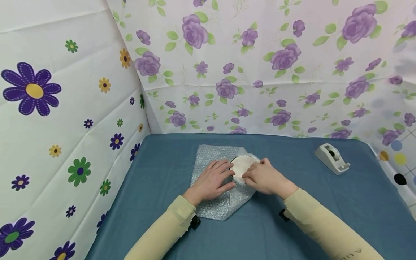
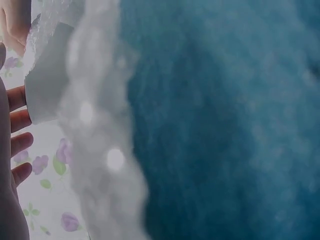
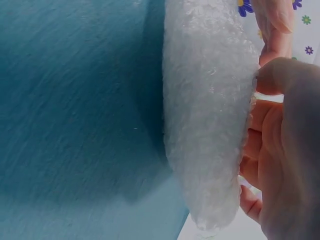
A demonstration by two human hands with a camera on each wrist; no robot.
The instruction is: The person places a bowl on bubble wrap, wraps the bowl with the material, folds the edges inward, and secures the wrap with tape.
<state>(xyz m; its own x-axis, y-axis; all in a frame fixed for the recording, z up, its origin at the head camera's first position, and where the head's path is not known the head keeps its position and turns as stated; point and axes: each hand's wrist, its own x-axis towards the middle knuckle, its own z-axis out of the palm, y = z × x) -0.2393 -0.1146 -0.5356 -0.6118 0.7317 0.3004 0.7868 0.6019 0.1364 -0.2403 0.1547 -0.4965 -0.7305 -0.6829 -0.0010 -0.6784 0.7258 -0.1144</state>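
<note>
The 2 sleeves [image 1: 162, 231] are pale yellow, the right bearing dark marks [image 1: 352, 254], with 2 black wrist pieces [image 1: 195, 222].

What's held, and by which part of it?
Bubble wrap, by its edge folded against the round white item, in the right hand. The left hand rests at the item's rim.

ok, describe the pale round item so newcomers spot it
On the blue tablecloth, find the bubble wrap near the middle. The round item shows there between the left hand and right hand, its opaque cream face unlike the clear, bumpy wrap.
</note>
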